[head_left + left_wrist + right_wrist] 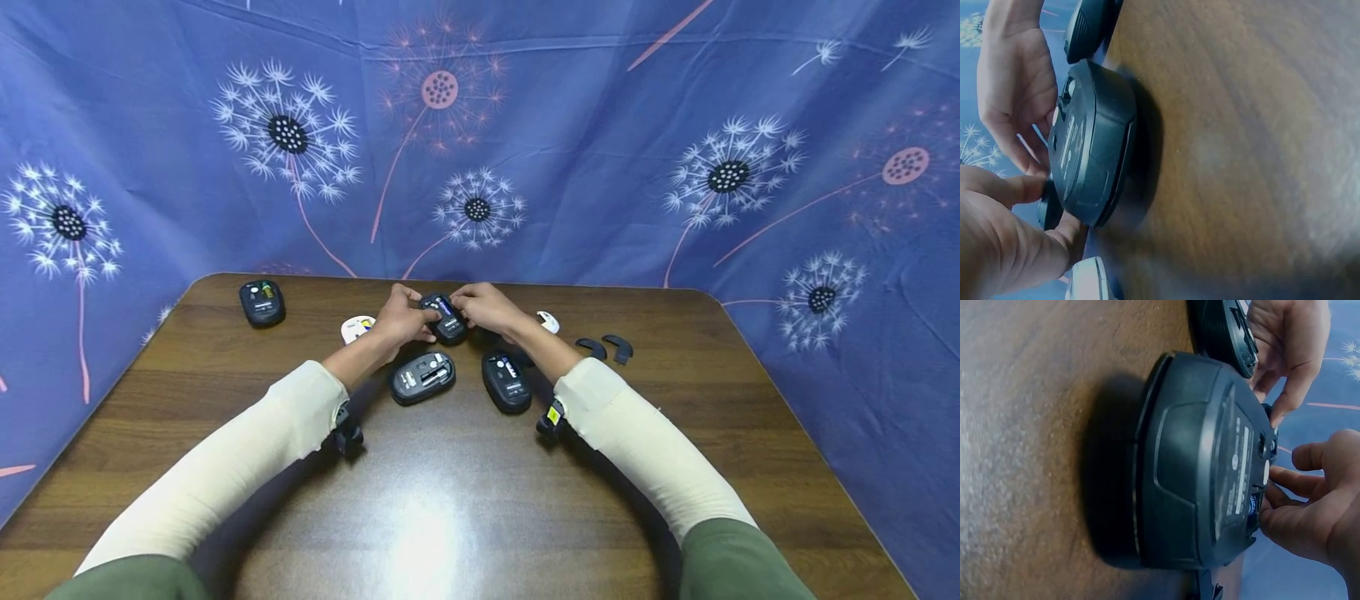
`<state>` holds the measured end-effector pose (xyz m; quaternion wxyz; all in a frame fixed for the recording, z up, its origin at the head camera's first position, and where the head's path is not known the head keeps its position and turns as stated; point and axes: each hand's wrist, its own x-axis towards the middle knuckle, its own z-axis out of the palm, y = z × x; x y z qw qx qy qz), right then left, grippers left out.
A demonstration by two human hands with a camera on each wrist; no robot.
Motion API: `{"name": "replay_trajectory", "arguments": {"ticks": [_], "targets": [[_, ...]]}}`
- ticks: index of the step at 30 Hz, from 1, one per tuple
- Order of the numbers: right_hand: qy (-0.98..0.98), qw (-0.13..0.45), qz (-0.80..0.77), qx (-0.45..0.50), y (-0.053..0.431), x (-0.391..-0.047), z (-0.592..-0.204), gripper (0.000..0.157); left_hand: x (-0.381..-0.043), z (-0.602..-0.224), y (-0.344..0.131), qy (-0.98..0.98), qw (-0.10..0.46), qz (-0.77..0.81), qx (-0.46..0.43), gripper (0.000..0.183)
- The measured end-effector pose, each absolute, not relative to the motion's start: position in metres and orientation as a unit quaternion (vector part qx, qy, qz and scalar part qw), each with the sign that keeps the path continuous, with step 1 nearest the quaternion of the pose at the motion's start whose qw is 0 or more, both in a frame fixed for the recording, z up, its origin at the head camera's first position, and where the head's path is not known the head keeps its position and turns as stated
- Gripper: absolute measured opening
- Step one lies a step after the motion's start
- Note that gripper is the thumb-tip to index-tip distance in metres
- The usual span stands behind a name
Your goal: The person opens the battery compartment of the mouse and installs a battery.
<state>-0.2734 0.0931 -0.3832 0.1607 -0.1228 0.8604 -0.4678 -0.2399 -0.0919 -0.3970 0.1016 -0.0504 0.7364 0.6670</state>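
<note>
In the head view, my left hand (405,317) grips an upturned black computer mouse (444,319), its thumb across the underside. A battery (446,306) shows in the mouse's slot. My right hand (491,308) holds the same mouse by its right edge, fingertips close to the battery; in the right wrist view a nearer mouse hides part of these fingertips. Just below the hands lie two more upturned black mice, the left one (422,377) with its battery slot uncovered, the right one (506,382) with a battery inside.
A black mouse (262,302) with a green-and-yellow item in its slot lies at the table's far left. A white mouse (356,327) is partly behind the left hand. Right of the hands are a white cover (549,322) and two black covers, one (619,348) outermost. A patterned cloth hangs behind.
</note>
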Motion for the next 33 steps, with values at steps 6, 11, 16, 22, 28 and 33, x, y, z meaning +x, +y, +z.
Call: {"name": "replay_trajectory", "arguments": {"ticks": [6, 11, 16, 22, 28, 33], "targets": [[0.858, 0.172, -0.468, -0.120, 0.089, -0.278, -0.386, 0.042, -0.241, -0.392, -0.096, 0.789, 0.097, 0.605, -0.047, 0.045], [0.870, 0.154, -0.450, -0.128, 0.093, -0.276, -0.386, 0.039, -0.239, -0.389, -0.096, 0.822, 0.097, 0.560, -0.043, 0.047], [0.892, 0.097, -0.420, -0.139, 0.112, -0.271, -0.379, 0.038, -0.238, -0.385, -0.097, 0.826, 0.069, 0.559, -0.024, 0.056], [0.916, 0.044, -0.375, -0.131, 0.151, -0.265, -0.365, 0.038, -0.239, -0.378, -0.105, 0.811, 0.042, 0.584, -0.009, 0.052], [0.923, 0.061, -0.360, -0.121, 0.190, -0.257, -0.356, 0.045, -0.239, -0.370, -0.125, 0.821, 0.029, 0.570, 0.020, 0.044], [0.929, 0.067, -0.345, -0.118, 0.221, -0.250, -0.352, 0.052, -0.241, -0.363, -0.150, 0.856, 0.003, 0.516, 0.041, 0.042]]}}
